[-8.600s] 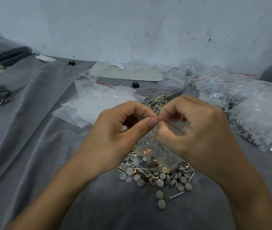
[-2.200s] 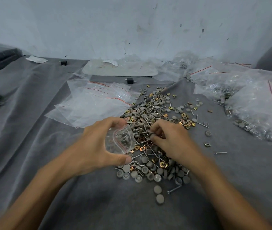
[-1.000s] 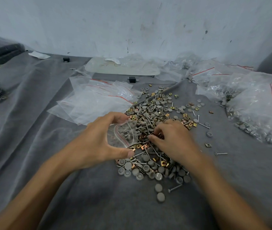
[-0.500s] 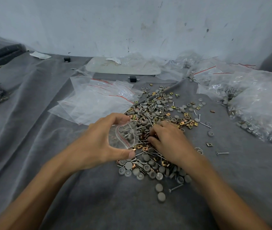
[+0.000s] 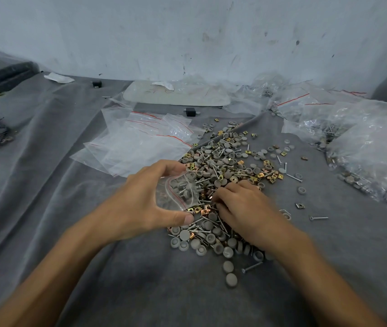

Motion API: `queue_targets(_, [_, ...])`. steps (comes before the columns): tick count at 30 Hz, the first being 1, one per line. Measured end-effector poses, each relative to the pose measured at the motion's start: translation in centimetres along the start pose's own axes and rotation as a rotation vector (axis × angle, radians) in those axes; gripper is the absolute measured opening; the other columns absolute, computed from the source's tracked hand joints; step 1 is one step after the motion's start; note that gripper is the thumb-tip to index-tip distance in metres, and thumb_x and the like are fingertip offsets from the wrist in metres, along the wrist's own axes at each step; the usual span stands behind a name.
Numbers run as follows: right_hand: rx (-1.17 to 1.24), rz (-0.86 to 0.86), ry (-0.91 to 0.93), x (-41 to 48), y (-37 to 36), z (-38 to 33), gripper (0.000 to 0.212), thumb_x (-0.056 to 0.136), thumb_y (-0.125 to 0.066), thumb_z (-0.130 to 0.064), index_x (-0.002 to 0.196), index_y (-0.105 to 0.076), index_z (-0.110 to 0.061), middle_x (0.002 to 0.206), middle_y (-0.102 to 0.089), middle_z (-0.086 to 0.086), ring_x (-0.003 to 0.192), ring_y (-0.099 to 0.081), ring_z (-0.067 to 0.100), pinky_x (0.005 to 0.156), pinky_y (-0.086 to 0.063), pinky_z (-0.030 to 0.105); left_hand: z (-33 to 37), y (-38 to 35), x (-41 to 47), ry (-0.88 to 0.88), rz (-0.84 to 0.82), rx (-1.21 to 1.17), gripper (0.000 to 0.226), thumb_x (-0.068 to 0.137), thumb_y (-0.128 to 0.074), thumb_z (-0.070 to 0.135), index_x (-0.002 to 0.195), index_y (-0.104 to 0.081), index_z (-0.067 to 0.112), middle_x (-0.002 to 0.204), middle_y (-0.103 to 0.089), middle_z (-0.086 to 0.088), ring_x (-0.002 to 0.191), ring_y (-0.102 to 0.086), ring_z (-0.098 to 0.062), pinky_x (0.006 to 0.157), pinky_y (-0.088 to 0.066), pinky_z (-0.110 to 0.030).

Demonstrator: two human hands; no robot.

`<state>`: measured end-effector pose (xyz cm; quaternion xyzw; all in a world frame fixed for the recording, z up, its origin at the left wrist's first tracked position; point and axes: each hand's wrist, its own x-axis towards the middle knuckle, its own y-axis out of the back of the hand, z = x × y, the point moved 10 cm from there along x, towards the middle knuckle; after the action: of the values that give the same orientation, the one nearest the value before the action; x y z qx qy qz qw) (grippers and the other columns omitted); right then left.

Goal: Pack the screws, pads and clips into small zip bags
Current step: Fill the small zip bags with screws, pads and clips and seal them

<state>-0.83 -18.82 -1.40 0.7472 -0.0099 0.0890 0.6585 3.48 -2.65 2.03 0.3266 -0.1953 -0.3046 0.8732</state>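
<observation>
The left hand grips a small zip bag between thumb and curled fingers, bowing its mouth open; a few parts show through the plastic. Just beside that mouth, the right hand digs curled fingers into the pile of screws, pads and clips. Its fingertips are buried, so I cannot tell whether they pinch anything.

The likely trouble is at the mouth. If the thumb eases, the thin plastic could collapse and a part would bounce off onto the cloth. Tilt the bag toward the pile and what is inside may slide back out. A screw point could snag or pierce the film. Tangled parts may also come up together, spoiling the count.
</observation>
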Motion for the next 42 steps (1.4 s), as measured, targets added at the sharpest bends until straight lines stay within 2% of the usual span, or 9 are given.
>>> queue_targets(7, [0.159,0.144,-0.1,0.0,1.6,1.5,0.019,0.104,-0.052,-0.032,0.117,-0.064,-0.028,0.109,-0.07,-0.01,0.108,-0.051,0.014,0.087,-0.043,0.031,0.1,-0.3,0.0,-0.001,-0.014,0.0,0.079,0.057,-0.086,0.061,0.125,-0.045,0.054,0.131,-0.047,0.034,0.126,-0.042,0.013,0.102,-0.034,-0.012])
queue_targets(12, [0.616,0.322,-0.117,-0.9,3.8,1.6,0.01,0.094,-0.069,-0.031,0.103,-0.068,-0.033,0.092,-0.068,-0.019,0.088,-0.064,0.002,0.079,-0.057,0.032,0.1,-0.3,0.0,0.006,-0.01,0.018,0.083,0.06,-0.089,0.057,0.13,-0.045,0.049,0.133,-0.048,0.031,0.127,-0.043,0.011,0.107,-0.037,-0.018])
queue_targets(15, [0.817,0.389,-0.042,-1.2,4.9,0.1,0.014,0.091,-0.075,-0.027,0.098,-0.066,-0.035,0.092,-0.071,-0.019,0.084,-0.068,0.005,0.072,-0.055,0.02,0.1,-0.3,0.0,0.011,0.004,0.032,0.085,0.06,-0.091,0.054,0.131,-0.047,0.046,0.134,-0.05,0.027,0.127,-0.045,0.007,0.11,-0.039,-0.026])
queue_targets(23, [1.018,0.265,0.054,-0.3,4.1,-1.9,0.024,0.097,-0.067,-0.02,0.113,-0.07,-0.037,0.101,-0.077,-0.014,0.096,-0.073,0.011,0.081,-0.059,0.028,0.3,-0.4,0.1,0.001,-0.009,0.03,0.085,0.06,-0.088,0.058,0.133,-0.046,0.046,0.133,-0.049,0.03,0.128,-0.044,0.008,0.111,-0.039,-0.029])
queue_targets(25, [0.97,0.296,-0.005,-0.1,4.2,-0.5,0.023,0.099,-0.065,-0.023,0.112,-0.069,-0.041,0.099,-0.076,-0.017,0.091,-0.073,0.016,0.073,-0.062,0.038,0.2,-0.1,0.1,0.001,0.005,0.007,0.081,0.058,-0.088,0.057,0.128,-0.048,0.047,0.131,-0.05,0.03,0.127,-0.044,0.007,0.111,-0.038,-0.029])
queue_targets(27, [0.8,0.304,-0.058,0.3,3.8,0.7,0.02,0.098,-0.066,-0.025,0.112,-0.07,-0.038,0.097,-0.072,-0.02,0.092,-0.07,0.008,0.071,-0.061,0.031,0.1,0.3,0.0,0.0,0.017,-0.009,0.08,0.056,-0.086,0.06,0.126,-0.049,0.048,0.129,-0.051,0.03,0.126,-0.045,0.007,0.109,-0.038,-0.025])
queue_targets(29, [0.575,0.28,-0.034,1.0,3.3,0.3,0.02,0.097,-0.067,-0.026,0.115,-0.07,-0.033,0.1,-0.066,-0.022,0.098,-0.062,0.0,0.083,-0.053,0.024,0.0,0.9,0.0,-0.003,0.032,-0.018,0.081,0.055,-0.085,0.061,0.127,-0.049,0.046,0.127,-0.052,0.03,0.124,-0.046,0.01,0.102,-0.036,-0.011])
queue_targets(32, [0.36,0.222,0.047,2.2,2.0,-2.0,0.028,0.097,-0.063,-0.035,0.124,-0.067,-0.026,0.117,-0.061,-0.009,0.114,-0.049,0.012,0.097,-0.045,0.035,-0.3,1.8,0.2,0.006,0.057,-0.037,0.084,0.055,-0.086,0.06,0.129,-0.048,0.044,0.127,-0.053,0.029,0.121,-0.046,0.015,0.092,-0.031,0.003])
queue_targets(42, [0.148,0.196,0.088,2.6,0.9,-3.9,0.023,0.099,-0.059,-0.027,0.114,-0.068,-0.012,0.116,-0.063,0.004,0.108,-0.051,0.024,0.093,-0.041,0.035,0.1,1.5,0.2,0.008,0.047,-0.023,0.084,0.058,-0.087,0.053,0.132,-0.048,0.038,0.127,-0.052,0.028,0.118,-0.046,0.017,0.091,-0.03,0.004])
